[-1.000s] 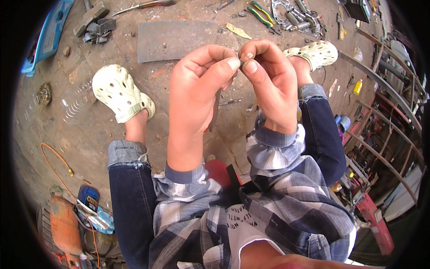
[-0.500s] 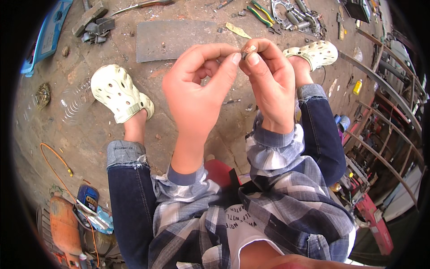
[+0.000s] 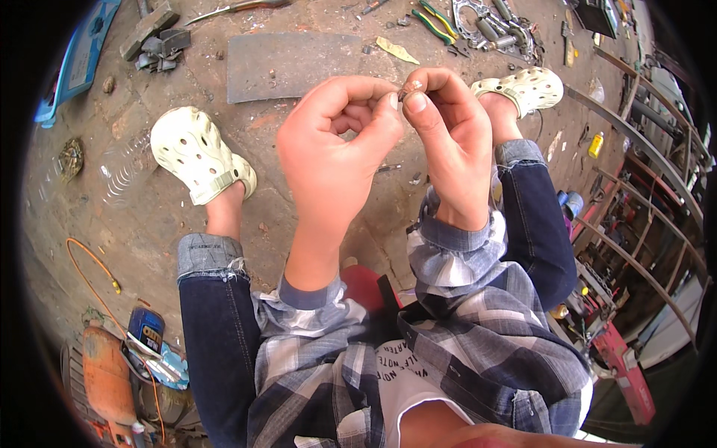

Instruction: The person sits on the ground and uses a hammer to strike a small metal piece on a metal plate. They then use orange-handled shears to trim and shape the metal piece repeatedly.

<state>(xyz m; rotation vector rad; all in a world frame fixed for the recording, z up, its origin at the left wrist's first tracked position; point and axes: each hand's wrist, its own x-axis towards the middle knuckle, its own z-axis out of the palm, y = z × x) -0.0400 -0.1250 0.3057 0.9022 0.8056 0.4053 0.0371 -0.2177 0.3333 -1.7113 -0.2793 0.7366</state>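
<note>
My left hand (image 3: 336, 142) and my right hand (image 3: 448, 134) meet fingertip to fingertip above the ground, between my feet. Thumb and forefinger of each are pinched together. Between them sits a small dark piece (image 3: 405, 95), mostly covered by the fingertips and too small to name. The other fingers of both hands curl inward. Beyond the hands, a flat grey sheet (image 3: 287, 63) lies on the ground, with a yellowish leaf-shaped scrap (image 3: 396, 51) to its right.
Green-and-yellow-handled pliers (image 3: 436, 24) and a heap of metal parts (image 3: 497, 33) lie at the far right. Bricks (image 3: 153, 33) and a blue tray (image 3: 78, 60) are far left. An orange tank (image 3: 106, 362) stands near left. A curved metal frame (image 3: 642, 142) runs along the right.
Both hands have shifted very slightly, the left a little to the right and down. The fingertips have turned a bit around the small piece, which shows less now.
</note>
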